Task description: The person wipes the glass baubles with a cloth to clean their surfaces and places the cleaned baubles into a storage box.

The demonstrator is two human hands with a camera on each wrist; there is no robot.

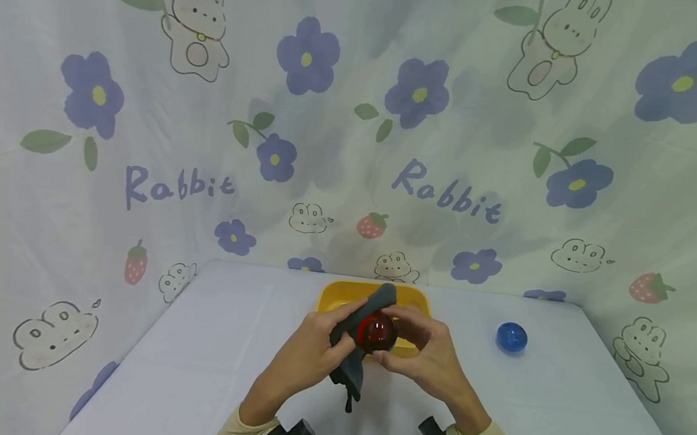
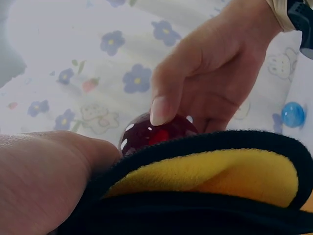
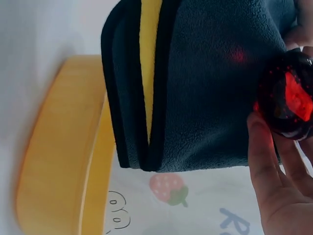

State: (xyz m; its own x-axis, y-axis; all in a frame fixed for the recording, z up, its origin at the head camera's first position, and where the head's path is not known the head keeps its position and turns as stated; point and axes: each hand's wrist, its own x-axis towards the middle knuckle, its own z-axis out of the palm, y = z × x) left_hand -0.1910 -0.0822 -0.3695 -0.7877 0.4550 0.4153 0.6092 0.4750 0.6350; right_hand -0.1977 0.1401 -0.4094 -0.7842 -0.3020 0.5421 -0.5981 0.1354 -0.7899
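Note:
A dark red, see-through ball (image 1: pixel 378 333) is pinched between the thumb and fingers of my right hand (image 1: pixel 430 351). My left hand (image 1: pixel 313 351) grips a folded dark grey cloth (image 3: pixel 210 88) with a yellow inner side (image 2: pixel 215 171). The cloth lies against the left side of the ball, and both are held up above the table. In the left wrist view, the right thumb rests on top of the ball (image 2: pixel 156 132). Part of the left hand is hidden behind the cloth.
A yellow tray (image 1: pixel 341 288) stands behind the hands, partly covered by them. To the right, a blue see-through ball (image 1: pixel 511 337) sits on the white table (image 1: pixel 184 356). A curtain printed with rabbits and flowers (image 1: pixel 343 140) hangs behind and at both sides.

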